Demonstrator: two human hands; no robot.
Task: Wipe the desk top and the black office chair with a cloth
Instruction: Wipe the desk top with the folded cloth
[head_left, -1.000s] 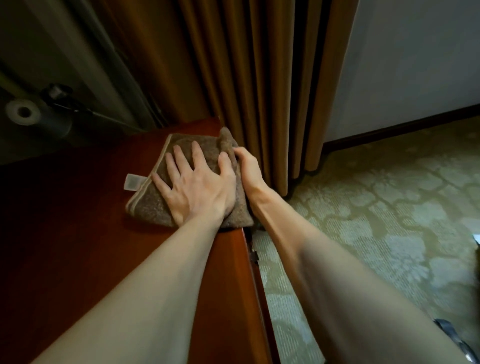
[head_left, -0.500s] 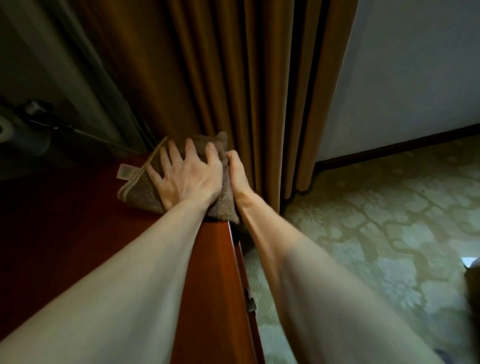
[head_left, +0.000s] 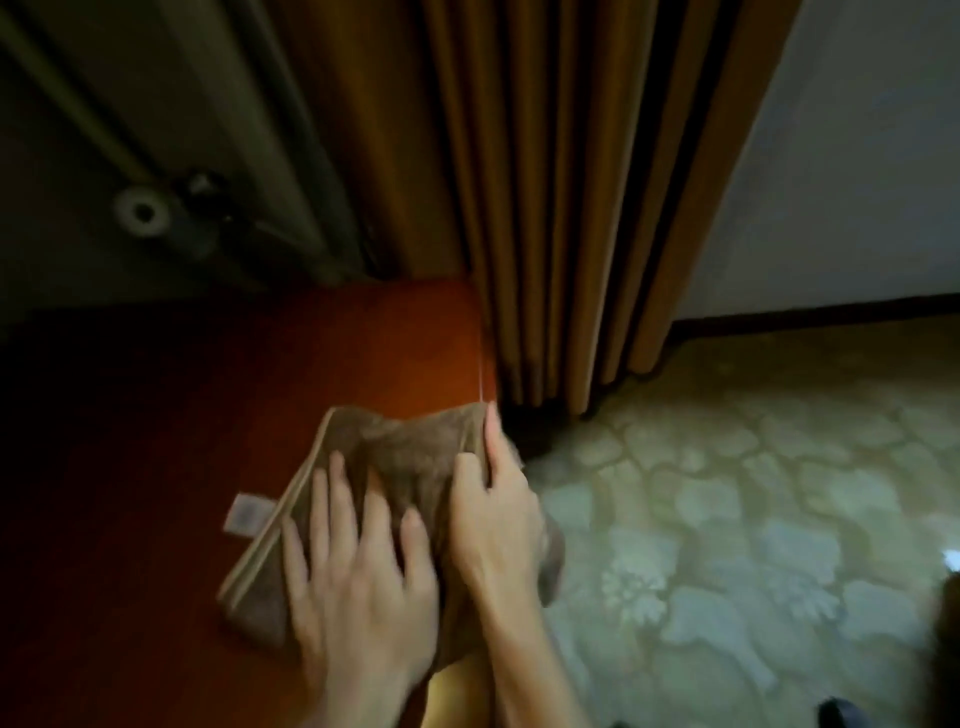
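A folded brown cloth (head_left: 400, 457) with a white label lies on the red-brown desk top (head_left: 156, 441), at its right edge. My left hand (head_left: 358, 587) presses down on the near part of the cloth, fingers spread and slightly curled into it. My right hand (head_left: 493, 514) grips the cloth's right side where it hangs over the desk's edge, thumb on top. The black office chair is not in view.
Brown curtains (head_left: 561, 208) hang just beyond the desk's far right corner. A patterned pale carpet (head_left: 753, 519) lies to the right, under a white wall (head_left: 857, 182). A dark fitting with a white round end (head_left: 140, 210) sits behind the desk at the left.
Both hands have slid the cloth from the far corner by the curtain back toward me along the desk's right edge. Bare desk top now shows beyond the cloth.
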